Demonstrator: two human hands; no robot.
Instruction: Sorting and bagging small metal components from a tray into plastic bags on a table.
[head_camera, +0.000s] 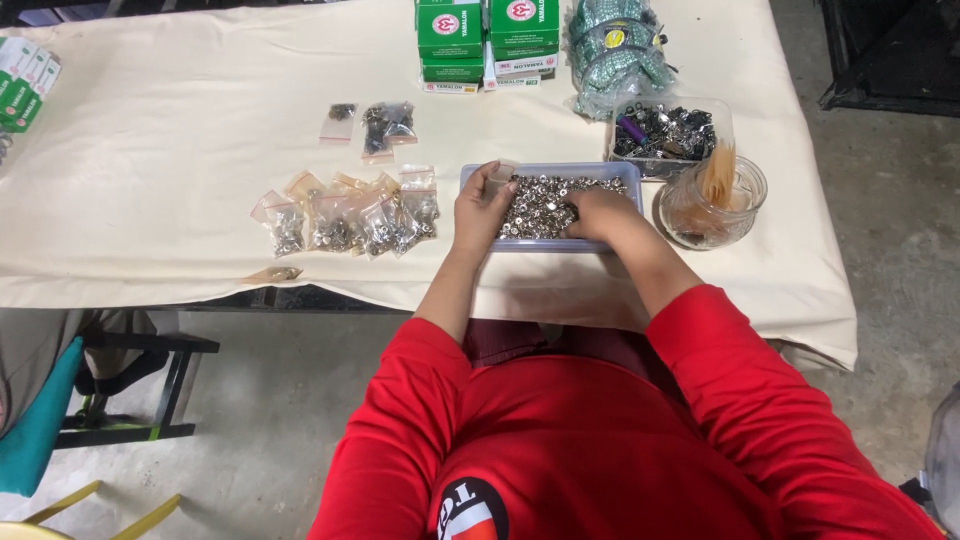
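A shallow blue-grey tray (632, 177) full of small silver metal nuts (545, 200) sits on the cloth-covered table in front of me. My left hand (482, 208) rests at the tray's left end, its fingers closed on a small clear plastic bag (499, 177) held open over the nuts. My right hand (597, 213) lies in the tray on the right, fingers curled down into the nuts; what they pinch is hidden.
Several filled small bags (350, 222) lie left of the tray, two more (385, 125) farther back. A clear box of dark parts (665, 132), a jar of rubber bands (712, 200), green boxes (485, 40) and a bundle of packets (615, 50) stand behind and right.
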